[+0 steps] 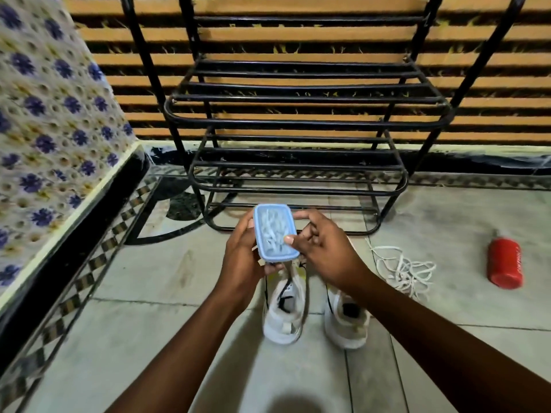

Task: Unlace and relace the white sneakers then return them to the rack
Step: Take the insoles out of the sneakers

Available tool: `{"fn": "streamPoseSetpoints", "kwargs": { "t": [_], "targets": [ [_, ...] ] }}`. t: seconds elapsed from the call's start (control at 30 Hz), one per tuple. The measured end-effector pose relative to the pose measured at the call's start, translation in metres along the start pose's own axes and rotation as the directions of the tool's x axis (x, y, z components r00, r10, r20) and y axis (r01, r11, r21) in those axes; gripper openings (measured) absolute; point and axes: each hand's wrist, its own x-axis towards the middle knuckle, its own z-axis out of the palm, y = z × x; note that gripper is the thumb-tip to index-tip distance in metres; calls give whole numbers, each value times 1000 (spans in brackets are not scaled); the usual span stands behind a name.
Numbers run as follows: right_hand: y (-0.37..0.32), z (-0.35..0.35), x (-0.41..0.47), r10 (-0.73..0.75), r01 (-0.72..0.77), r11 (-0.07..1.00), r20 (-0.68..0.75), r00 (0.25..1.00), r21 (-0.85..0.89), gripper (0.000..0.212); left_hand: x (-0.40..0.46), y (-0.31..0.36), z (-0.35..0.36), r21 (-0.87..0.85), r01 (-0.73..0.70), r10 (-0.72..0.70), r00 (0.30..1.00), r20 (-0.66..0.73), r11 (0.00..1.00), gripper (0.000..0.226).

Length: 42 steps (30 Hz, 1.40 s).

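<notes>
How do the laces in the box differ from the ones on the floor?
The box laces are packed inside a small blue-lidded box held in both hands, left hand and right hand, above the sneakers. The floor laces lie loose and tangled on the tiles, right of the sneakers, untouched. Both look white.

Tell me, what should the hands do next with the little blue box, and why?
Probably pry the lid off the box. Both hands grip it, the lid is on, white laces show inside, and both sneakers sit unlaced on the floor.
</notes>
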Motion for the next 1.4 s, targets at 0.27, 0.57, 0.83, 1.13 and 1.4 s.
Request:
{"fn": "streamPoseSetpoints", "kwargs": {
  "t": [0.27, 0.57, 0.83, 1.13, 1.4],
  "targets": [
    [11, -10, 3, 42, -44, 988, 17, 999, 150, 48, -10, -10, 7, 81, 67, -69, 997, 26, 994, 45],
    [16, -12, -8, 105, -116, 936, 51, 993, 333, 22, -27, -4, 32, 93, 81, -87, 994, 62, 992, 49],
    [24, -20, -6, 179, -173, 962, -7, 984, 213, 26, -27, -17, 39, 197, 20, -14, 999, -33, 980, 18],
    [18, -36, -8, 46, -100, 970, 238, 970, 221, 40, -23, -28, 28, 399, 78, -98, 995, 30, 914, 28],
    [17, -23, 4, -26, 20, 999, 171, 985, 36, 35, -18, -41, 24, 335, 110, -123, 992, 18, 936, 42]
  ]
}}
